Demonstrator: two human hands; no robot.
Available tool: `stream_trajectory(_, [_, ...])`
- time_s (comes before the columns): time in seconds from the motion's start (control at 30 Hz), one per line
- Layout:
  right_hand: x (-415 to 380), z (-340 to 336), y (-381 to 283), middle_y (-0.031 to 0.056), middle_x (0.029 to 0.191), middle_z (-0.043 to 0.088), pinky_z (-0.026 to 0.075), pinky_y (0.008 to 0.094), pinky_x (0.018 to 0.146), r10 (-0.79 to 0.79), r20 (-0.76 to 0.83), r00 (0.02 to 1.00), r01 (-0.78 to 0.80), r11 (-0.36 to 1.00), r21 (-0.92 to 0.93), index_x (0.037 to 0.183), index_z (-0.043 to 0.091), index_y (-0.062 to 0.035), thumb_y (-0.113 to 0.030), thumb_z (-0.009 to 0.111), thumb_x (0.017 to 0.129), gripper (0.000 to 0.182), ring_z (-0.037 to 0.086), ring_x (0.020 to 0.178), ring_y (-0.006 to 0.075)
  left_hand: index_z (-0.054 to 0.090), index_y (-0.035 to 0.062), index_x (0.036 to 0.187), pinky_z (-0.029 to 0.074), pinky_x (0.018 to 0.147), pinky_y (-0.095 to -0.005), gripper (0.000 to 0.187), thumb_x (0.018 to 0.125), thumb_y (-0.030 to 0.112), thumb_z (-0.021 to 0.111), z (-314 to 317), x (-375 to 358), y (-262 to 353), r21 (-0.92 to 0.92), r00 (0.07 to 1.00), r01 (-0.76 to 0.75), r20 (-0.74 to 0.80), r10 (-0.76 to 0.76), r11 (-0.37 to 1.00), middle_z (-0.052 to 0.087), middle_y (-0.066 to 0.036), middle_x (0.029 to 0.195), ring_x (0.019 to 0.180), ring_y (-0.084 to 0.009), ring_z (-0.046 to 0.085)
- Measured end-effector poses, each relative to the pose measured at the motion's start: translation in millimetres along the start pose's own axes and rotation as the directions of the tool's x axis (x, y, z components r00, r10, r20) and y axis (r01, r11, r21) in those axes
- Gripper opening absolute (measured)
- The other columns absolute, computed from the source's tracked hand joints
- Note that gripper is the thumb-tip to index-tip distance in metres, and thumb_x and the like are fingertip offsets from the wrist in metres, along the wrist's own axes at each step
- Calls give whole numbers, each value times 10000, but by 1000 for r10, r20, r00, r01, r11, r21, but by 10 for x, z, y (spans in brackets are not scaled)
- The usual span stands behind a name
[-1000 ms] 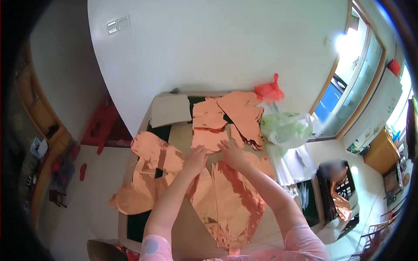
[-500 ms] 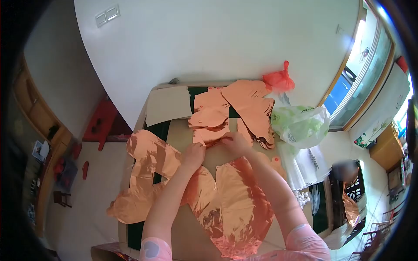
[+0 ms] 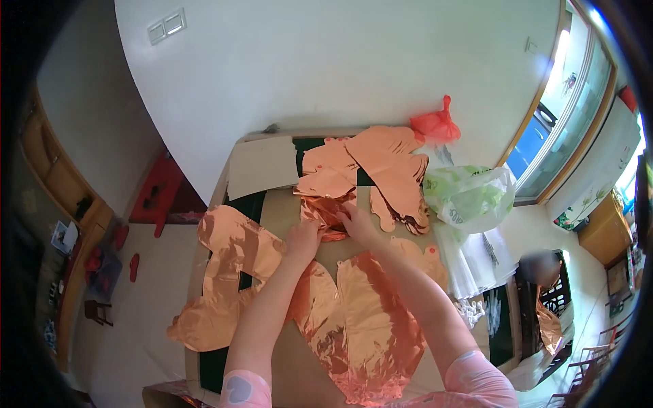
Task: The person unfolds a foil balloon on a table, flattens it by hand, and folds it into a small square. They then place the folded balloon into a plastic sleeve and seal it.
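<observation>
At the middle of the table, a crinkled copper foil piece (image 3: 329, 207) lies between my hands. My left hand (image 3: 304, 239) is closed on its lower left edge. My right hand (image 3: 357, 224) pinches the foil's right side, its fingertips partly hidden in the folds. Just behind are stacked flat copper foil sheets (image 3: 329, 182). A large foil shape (image 3: 381, 319) lies nearest my body under my forearms, and another one (image 3: 235, 251) spreads out on the left.
Grey card (image 3: 262, 166) lies at the back left. More foil sheets (image 3: 391, 163), a red bag (image 3: 437, 124) and a green-white plastic bag (image 3: 469, 194) are at the back right. Clear plastic sleeves (image 3: 473, 262) lie on the right. Beyond them a person (image 3: 542, 268) is by a dark crate.
The foil between my hands has been turned or folded back, and its shiny creased surface now shows. My right hand has moved slightly left and down.
</observation>
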State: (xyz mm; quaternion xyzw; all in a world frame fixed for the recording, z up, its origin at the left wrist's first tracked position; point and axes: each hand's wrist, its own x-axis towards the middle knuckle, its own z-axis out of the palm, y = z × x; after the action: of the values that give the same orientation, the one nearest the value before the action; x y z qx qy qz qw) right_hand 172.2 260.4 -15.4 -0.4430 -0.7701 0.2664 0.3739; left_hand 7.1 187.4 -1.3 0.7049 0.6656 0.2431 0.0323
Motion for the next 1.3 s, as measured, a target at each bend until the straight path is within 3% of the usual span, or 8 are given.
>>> stream_trajectory(0.17, [-40, 41, -37, 237, 884, 633, 476, 461, 708, 55, 1, 998, -55, 998, 6, 1028, 595, -24, -218, 560, 904, 233, 593, 848, 435, 659, 83, 920, 510, 688, -444, 157, 861, 216, 599, 26, 41, 6, -61, 995, 99, -24, -100, 993, 670, -149, 862, 781, -342, 643])
stream_trajectory(0.37, [-70, -129, -299, 188, 862, 664, 498, 370, 701, 87, 219, 972, -98, 995, 37, 1008, 658, -21, -200, 600, 884, 225, 649, 778, 312, 641, 92, 882, 490, 647, -466, 174, 874, 259, 590, 108, 104, -85, -131, 992, 117, -37, -123, 984, 663, -148, 823, 748, -356, 636])
stream_trajectory(0.77, [21, 17, -239, 172, 860, 677, 502, 382, 678, 98, 107, 989, -98, 995, -3, 1023, 664, -20, -240, 617, 877, 268, 664, 790, 309, 597, 65, 863, 478, 655, -480, 114, 847, 177, 615, 180, 197, -87, -150, 965, 198, -143, -220, 969, 649, -151, 778, 750, -380, 619])
stream_trajectory(0.87, [46, 10, -276, 179, 840, 666, 498, 392, 673, 73, 142, 987, -51, 988, -148, 1021, 652, -20, -221, 585, 899, 244, 656, 774, 319, 527, 99, 950, 479, 622, -496, 145, 866, 194, 597, 186, 231, -116, -151, 975, 169, -121, -187, 974, 643, -146, 737, 707, -380, 629])
stream_trajectory(0.97, [159, 220, 39, 196, 825, 646, 488, 391, 665, -22, -77, 997, 17, 998, -59, 1004, 628, -15, -191, 555, 917, 210, 645, 758, 333, 516, 73, 1027, 489, 726, -462, 233, 837, 156, 622, 8, 225, 12, -124, 984, 169, -40, -176, 978, 641, -176, 915, 872, -364, 622])
stream_trajectory(1.07, [307, -14, -160, 202, 811, 624, 471, 382, 662, 111, -279, 954, -116, 993, -3, 992, 599, -17, -162, 523, 936, 173, 620, 742, 344, 491, 36, 1175, 439, 924, -429, 415, 801, 124, 648, 202, 247, -100, 108, 962, -27, -267, 56, 994, 556, -186, 1191, 1139, -339, 522])
stream_trajectory(1.17, [408, -437, -475, 199, 797, 612, 458, 372, 648, 101, -278, 955, -82, 994, 77, 1012, 585, -18, -150, 518, 943, 164, 603, 710, 322, 446, 11, 1297, 327, 1069, -412, 525, 811, 129, 609, 136, 367, -64, 203, 980, -51, -177, 87, 978, 432, -161, 1366, 1326, -303, 354])
stream_trajectory(1.3, [738, -626, -366, 173, 757, 596, 455, 342, 638, -75, -308, 948, 92, 995, 43, 1038, 578, -4, -114, 516, 941, 159, 580, 680, 255, 428, 63, 1351, 281, 1106, -445, 488, 885, 184, 505, 386, 730, -153, 314, 977, -213, 54, 207, 925, 416, -143, 1400, 1370, -299, 307])
